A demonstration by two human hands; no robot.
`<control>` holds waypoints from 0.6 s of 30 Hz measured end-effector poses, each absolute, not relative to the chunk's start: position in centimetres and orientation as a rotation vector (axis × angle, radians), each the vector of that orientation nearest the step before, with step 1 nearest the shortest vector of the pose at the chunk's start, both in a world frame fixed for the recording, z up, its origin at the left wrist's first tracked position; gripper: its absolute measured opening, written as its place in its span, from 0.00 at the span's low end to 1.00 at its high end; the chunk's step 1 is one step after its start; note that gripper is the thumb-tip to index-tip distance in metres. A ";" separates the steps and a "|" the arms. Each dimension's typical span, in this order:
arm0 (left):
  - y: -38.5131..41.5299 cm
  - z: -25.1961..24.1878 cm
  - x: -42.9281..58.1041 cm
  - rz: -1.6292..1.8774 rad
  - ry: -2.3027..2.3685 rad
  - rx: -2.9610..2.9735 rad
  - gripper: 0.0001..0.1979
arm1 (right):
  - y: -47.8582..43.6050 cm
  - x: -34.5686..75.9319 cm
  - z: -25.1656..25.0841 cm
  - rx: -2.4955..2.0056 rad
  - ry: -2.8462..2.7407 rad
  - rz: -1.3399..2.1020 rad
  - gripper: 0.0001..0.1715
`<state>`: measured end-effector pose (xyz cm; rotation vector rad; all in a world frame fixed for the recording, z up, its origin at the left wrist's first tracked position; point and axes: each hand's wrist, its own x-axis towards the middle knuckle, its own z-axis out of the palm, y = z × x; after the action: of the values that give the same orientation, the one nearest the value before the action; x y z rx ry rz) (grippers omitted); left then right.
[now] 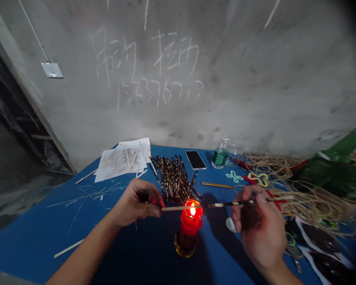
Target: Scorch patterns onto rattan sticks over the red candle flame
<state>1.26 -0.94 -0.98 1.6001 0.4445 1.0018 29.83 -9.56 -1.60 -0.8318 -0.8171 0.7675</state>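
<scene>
A thin bamboo strip (pixel 216 205) lies level above a lit red candle (pixel 190 225), right over the flame. My left hand (pixel 138 202) pinches its left end, fingers closed. My right hand (pixel 259 225) pinches the strip nearer its right end, fingers closed round it. The strip looks scorched dark to the right of the flame and pale to the left. The candle stands in a small brass holder on the blue table (pixel 35 241).
A pile of scorched sticks (pixel 173 178) lies behind the candle. Farther back are papers (pixel 121 160), a phone (pixel 195 159) and a green-capped bottle (pixel 220 155). Coiled rattan strands (pixel 311 194), scissors and small coloured loops fill the right side. A concrete wall stands behind.
</scene>
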 end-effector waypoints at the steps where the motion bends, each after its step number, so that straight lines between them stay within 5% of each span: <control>1: -0.9 -1.0 1.3 1.000 0.443 1.602 0.09 | -9.5 29.8 -1.6 -0.834 -0.816 0.769 0.19; 18: -1.1 -0.6 1.4 1.010 0.489 1.617 0.11 | -9.3 30.1 -1.8 -0.837 -0.818 0.776 0.19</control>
<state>1.38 -1.12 -0.63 1.6169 0.4889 1.0098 30.12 -9.35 -1.75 -0.8366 -0.8183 0.7756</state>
